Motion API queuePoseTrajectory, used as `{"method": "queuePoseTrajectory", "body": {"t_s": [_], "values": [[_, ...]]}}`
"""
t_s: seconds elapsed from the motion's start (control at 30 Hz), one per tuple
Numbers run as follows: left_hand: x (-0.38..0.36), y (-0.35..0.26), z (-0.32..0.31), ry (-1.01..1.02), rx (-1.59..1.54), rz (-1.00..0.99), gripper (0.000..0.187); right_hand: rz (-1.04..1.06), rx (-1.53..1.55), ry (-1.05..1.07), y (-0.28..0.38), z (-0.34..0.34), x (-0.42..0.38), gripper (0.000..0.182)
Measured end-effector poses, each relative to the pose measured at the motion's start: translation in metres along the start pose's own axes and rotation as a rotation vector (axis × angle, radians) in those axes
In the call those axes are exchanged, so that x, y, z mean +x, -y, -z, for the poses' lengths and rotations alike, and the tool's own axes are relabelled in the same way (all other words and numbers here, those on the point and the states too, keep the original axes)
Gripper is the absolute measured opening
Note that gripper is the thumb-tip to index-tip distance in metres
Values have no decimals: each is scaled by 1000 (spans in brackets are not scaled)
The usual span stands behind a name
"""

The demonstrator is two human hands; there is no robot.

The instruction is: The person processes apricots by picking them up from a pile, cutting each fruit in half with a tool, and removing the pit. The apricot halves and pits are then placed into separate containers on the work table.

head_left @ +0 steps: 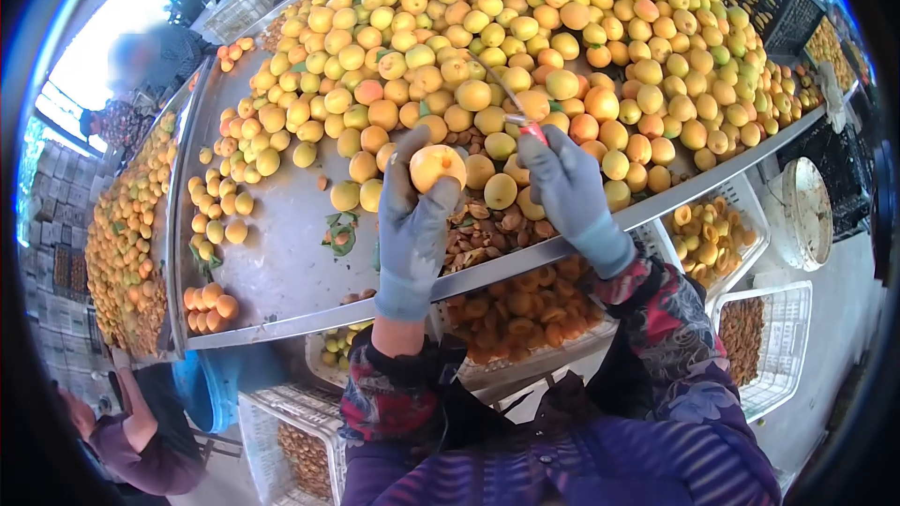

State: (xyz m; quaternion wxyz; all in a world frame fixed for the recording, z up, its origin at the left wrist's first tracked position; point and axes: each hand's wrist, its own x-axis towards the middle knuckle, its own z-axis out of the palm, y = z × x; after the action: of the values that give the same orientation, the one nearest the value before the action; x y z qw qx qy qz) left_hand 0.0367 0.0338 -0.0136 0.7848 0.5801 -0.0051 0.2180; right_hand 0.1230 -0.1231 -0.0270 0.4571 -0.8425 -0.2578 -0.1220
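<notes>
My left hand (pixel 412 211), in a grey-blue glove, is closed around an orange-yellow apricot (pixel 438 167). A knife with a red handle (pixel 532 131) is gripped in my gloved right hand (pixel 570 186), its thin curved blade pointing up and left over the fruit. Blade and held apricot are apart. Beyond both hands a large heap of whole apricots (pixel 525 28) covers the metal table (pixel 291 253). Between my wrists, by the near edge, lies a pile of brown apricot pits (pixel 497 236).
Below the edge stand a crate of halved apricots (pixel 525 314), another crate of halves (pixel 710 236), and white crates of pits (pixel 792 337) (pixel 262 431). A white bucket (pixel 804 211) is at right, a blue barrel (pixel 202 389) at left. Another person (pixel 141 440) sits lower left.
</notes>
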Motion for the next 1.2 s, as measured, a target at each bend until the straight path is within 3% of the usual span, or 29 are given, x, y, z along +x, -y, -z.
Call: {"method": "queuePoseTrajectory", "body": {"t_s": [0.03,0.07,0.13,0.23,0.67,0.87,0.97,1.07,1.2], "values": [[2,-1,2,10,-67,65,58,-79,402,114,2,6,-3,32],[4,0,4,7,-68,58,58,-162,803,225,6,11,-6,32],[6,4,7,112,-245,44,61,-174,747,295,19,20,-13,25],[3,-5,2,97,-285,64,65,-15,581,488,30,29,-15,27],[0,-13,5,127,-46,-32,61,-52,575,480,26,14,-25,29],[-1,-16,9,150,70,-41,61,54,405,395,24,12,-26,28],[-3,-16,8,126,68,-1,60,-34,493,490,19,11,-28,31],[-5,-19,5,137,291,-26,57,-116,526,589,14,7,-32,37],[-4,-6,0,56,43,-18,47,-173,607,508,14,4,-36,43]]}}
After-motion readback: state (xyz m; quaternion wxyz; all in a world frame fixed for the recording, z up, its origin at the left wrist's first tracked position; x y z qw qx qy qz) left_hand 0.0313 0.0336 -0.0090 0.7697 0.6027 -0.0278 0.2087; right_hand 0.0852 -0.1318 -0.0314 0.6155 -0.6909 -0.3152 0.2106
